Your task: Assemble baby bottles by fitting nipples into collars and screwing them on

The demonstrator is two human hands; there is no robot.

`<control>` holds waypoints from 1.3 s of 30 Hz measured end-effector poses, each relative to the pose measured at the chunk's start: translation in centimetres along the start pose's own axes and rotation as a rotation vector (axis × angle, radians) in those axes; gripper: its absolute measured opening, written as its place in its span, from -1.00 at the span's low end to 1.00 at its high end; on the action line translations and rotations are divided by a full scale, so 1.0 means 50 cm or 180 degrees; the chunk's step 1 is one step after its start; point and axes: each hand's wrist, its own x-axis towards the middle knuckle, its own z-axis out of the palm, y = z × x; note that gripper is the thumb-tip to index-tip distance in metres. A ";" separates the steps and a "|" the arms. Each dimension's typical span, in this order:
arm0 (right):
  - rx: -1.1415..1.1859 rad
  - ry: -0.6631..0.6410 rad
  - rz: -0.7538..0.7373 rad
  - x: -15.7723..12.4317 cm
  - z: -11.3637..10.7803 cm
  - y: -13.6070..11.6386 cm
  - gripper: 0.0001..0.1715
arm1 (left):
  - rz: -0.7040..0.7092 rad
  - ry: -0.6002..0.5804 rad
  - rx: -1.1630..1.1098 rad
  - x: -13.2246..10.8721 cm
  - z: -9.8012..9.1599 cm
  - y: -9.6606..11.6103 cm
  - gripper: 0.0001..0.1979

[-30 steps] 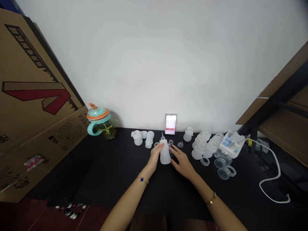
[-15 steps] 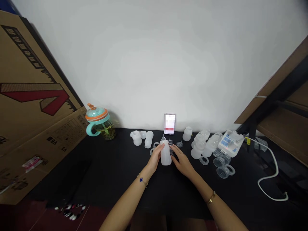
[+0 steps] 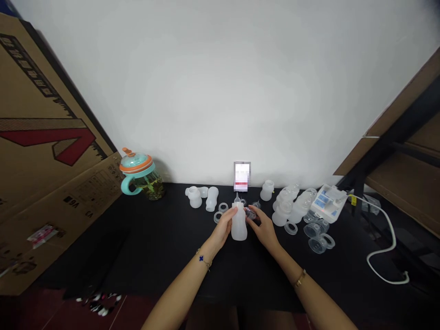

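A whitish squeeze-type bottle body (image 3: 239,225) stands upright, with my left hand (image 3: 223,227) closed around its left side near the neck. A clear pointed nipple (image 3: 237,197) shows just behind its mouth; whether they touch I cannot tell. Just right of the bottle, my right hand (image 3: 264,229) pinches a small clear nipple-like piece (image 3: 250,212) between thumb and fingers. Another clear nipple (image 3: 256,204) lies behind those fingers. Two pale rings, an upper ring (image 3: 223,207) and a lower ring (image 3: 217,217), lie left of the bottle.
Whitish bottle bodies (image 3: 212,199) lie back left; a single bottle (image 3: 267,190) stands back right. Farther right are bottles with nipples (image 3: 283,207), clear cups (image 3: 316,245), and a white box (image 3: 329,204) with a cable (image 3: 393,229). A phone (image 3: 242,177) leans on the wall. A tea jug (image 3: 139,176) stands left.
My right hand has closed on a clear piece from the table and lifted slightly. The bottle in my left hand has shifted a little right and toward me.
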 end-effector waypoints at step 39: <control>0.2707 0.0011 0.1294 0.000 -0.021 -0.063 -0.54 | -0.0278 0.0078 -0.0470 0.001 -0.004 0.017 -0.48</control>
